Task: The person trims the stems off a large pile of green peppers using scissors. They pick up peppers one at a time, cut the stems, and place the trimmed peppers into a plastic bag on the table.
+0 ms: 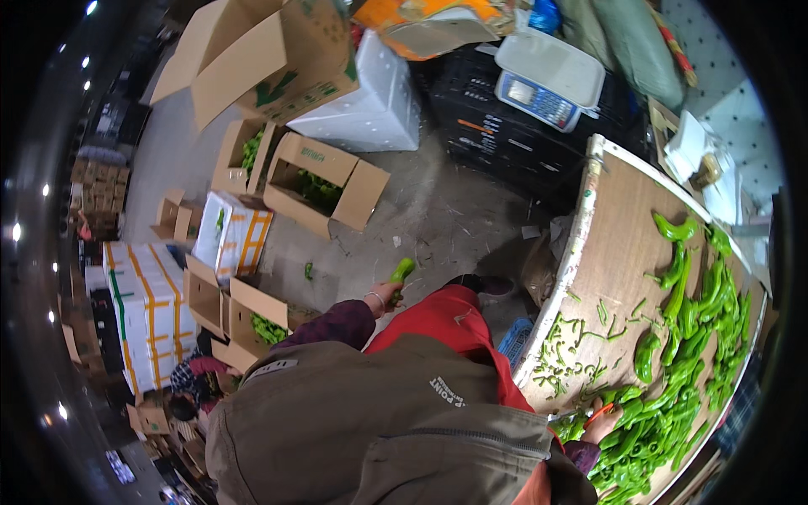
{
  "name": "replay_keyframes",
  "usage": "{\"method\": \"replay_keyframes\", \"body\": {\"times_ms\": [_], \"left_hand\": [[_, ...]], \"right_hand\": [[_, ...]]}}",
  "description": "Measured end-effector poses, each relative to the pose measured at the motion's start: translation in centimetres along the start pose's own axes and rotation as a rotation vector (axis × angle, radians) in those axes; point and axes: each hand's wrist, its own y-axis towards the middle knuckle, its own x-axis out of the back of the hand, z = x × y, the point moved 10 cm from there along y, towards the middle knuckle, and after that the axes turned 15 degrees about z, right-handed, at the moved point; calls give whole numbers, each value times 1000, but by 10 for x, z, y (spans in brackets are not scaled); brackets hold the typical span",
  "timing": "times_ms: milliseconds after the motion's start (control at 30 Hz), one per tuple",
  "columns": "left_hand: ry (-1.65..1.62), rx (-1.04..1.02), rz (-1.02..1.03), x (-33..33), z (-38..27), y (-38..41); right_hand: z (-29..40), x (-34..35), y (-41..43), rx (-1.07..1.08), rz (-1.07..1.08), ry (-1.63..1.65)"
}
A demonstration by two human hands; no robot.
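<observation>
Over the concrete floor, my left hand (384, 297) is closed around a green pepper (403, 270) whose upper end sticks out. At the lower right, my right hand (603, 423) holds an orange-red handled tool (598, 413), perhaps scissors; its far end is hard to make out. That hand is at the near side of a heap of long green peppers (656, 429) on a wooden table (609, 240) with a raised white edge. A single curved pepper (646, 357) lies left of the heap, and cut green stems (562, 353) are scattered near the table's left edge.
Open cardboard boxes (358, 194) with leafy greens stand on the floor beside white foam boxes (385, 104) and taped ones (151, 303). A digital scale (549, 76) sits on black crates (505, 151). A blue basket (516, 338) is by the table. Another person (196, 382) crouches at the lower left.
</observation>
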Motion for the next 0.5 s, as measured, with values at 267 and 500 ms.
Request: {"method": "replay_keyframes", "body": {"times_ms": [267, 500], "left_hand": [[-101, -6, -158, 86, 70, -58], [-604, -567, -488, 328, 136, -136]], "right_hand": [[11, 2, 6, 56, 3, -19], [-1, -1, 20, 33, 36, -138]]}}
